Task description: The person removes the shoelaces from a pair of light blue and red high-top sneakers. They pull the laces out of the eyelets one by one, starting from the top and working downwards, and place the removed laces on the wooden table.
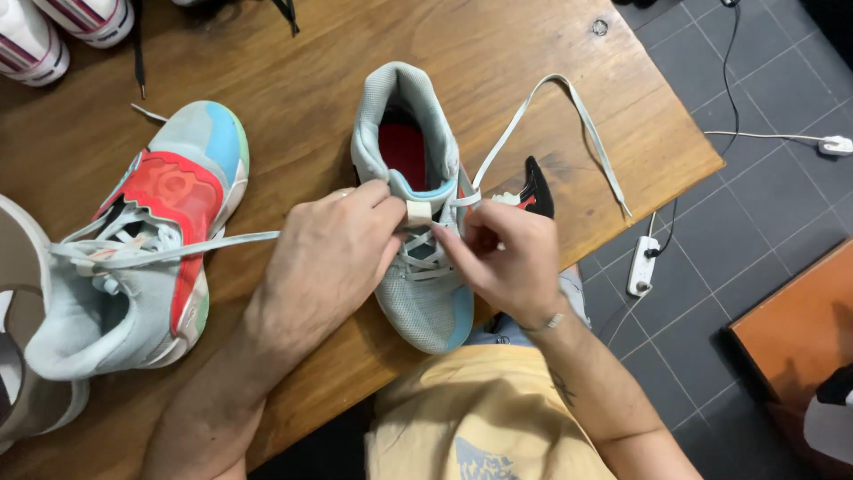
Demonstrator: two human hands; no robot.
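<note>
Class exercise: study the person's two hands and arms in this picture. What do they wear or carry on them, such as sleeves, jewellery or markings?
Both forearms are bare, with no sleeves in view. The left hand wears a thin ring on one finger. The right hand has a thin, pale band around its wrist, and a small dark tattoo marks the right forearm. No gloves on either hand.

Grey-blue sneaker point(418, 222) upright on table edge, pale lace point(569, 116) half-threaded.

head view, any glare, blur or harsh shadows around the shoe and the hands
Head view: even, soft light; a mild sheen on the wooden table but no blown-out glare. Left hand and right hand look sharp on the grey shoe, casting only faint shadows. Slight wide-angle stretch at the edges.
</note>
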